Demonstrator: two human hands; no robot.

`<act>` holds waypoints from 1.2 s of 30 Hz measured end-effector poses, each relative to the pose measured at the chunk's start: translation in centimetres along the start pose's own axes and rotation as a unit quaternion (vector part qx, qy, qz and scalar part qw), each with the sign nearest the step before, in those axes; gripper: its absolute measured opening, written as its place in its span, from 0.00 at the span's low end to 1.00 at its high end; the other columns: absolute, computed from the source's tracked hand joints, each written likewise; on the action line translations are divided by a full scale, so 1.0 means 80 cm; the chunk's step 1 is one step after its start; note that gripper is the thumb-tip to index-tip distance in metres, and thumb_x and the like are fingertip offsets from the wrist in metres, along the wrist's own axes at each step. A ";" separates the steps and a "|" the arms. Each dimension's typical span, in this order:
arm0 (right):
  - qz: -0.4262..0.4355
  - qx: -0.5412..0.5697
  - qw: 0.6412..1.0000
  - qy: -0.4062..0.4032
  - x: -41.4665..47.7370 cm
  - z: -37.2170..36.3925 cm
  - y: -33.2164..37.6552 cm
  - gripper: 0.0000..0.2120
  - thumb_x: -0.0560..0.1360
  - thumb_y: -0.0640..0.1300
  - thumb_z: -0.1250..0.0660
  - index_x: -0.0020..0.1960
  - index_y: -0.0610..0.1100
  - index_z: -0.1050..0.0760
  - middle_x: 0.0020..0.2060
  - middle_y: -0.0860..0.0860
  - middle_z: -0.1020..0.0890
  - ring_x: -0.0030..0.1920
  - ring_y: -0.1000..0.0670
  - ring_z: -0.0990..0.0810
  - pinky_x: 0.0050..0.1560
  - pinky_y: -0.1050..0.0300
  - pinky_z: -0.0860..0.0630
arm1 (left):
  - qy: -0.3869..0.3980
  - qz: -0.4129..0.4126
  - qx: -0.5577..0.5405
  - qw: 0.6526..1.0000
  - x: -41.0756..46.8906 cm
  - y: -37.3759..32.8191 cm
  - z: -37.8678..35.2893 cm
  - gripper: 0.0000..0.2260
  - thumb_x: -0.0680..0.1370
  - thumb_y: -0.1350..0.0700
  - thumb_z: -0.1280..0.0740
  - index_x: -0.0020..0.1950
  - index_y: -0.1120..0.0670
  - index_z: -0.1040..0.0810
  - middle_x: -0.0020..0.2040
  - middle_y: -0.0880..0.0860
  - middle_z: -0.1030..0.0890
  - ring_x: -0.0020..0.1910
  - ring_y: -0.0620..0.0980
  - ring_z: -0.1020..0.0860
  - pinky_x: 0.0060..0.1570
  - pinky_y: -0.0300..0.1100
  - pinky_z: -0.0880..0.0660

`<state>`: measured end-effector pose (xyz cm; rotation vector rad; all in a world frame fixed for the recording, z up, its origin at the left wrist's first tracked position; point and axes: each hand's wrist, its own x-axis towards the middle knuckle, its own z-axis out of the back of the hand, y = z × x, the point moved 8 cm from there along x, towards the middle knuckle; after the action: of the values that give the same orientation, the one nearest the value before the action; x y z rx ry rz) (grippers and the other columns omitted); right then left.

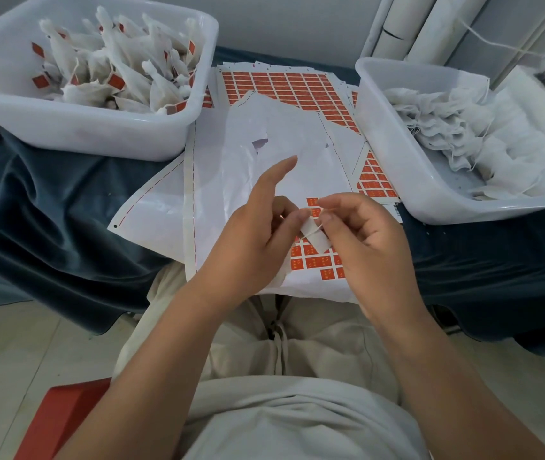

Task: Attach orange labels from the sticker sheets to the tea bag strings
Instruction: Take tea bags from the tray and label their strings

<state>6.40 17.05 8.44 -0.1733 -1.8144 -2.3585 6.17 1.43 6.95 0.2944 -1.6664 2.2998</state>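
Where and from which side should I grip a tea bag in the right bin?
Probably pinch a loose string standing out of the tea bags, coming from above: the bags lie crumpled and overlapping, and the bin walls block the sides.

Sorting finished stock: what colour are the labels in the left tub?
Orange, on the labels in the left tub; the head view shows it best.

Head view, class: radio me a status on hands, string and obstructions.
Left hand pinches small white paper tab. Right hand pinches thin white string across it. Held over orange-label sticker sheet; nothing blocking.
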 end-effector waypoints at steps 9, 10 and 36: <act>0.008 0.032 0.999 -0.012 -0.004 -0.002 0.008 0.12 0.84 0.43 0.32 0.52 0.62 0.20 0.48 0.56 0.13 0.50 0.52 0.12 0.47 0.59 0.15 | -0.076 0.043 -0.098 0.991 -0.003 0.003 0.005 0.23 0.85 0.53 0.34 0.78 0.44 0.36 0.40 0.47 0.15 0.42 0.46 0.15 0.43 0.34 0.21; 0.003 0.037 0.999 -0.010 -0.004 -0.003 0.007 0.11 0.84 0.43 0.32 0.52 0.61 0.20 0.48 0.56 0.13 0.50 0.52 0.12 0.47 0.60 0.16 | -0.077 0.053 -0.108 0.990 -0.003 0.004 0.005 0.21 0.86 0.52 0.35 0.78 0.44 0.35 0.41 0.48 0.15 0.41 0.47 0.15 0.42 0.35 0.20; 0.062 -0.005 0.998 -0.013 -0.004 0.002 0.013 0.07 0.83 0.48 0.32 0.58 0.60 0.20 0.52 0.60 0.14 0.55 0.55 0.14 0.52 0.63 0.18 | 0.132 0.320 -0.336 0.876 -0.020 0.038 -0.029 0.19 0.77 0.44 0.25 0.56 0.58 0.13 0.55 0.60 0.13 0.52 0.57 0.13 0.53 0.48 0.19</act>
<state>6.89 16.92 9.43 -0.3093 -1.7487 -2.2907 6.61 2.58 2.96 -0.7895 -2.5066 1.7923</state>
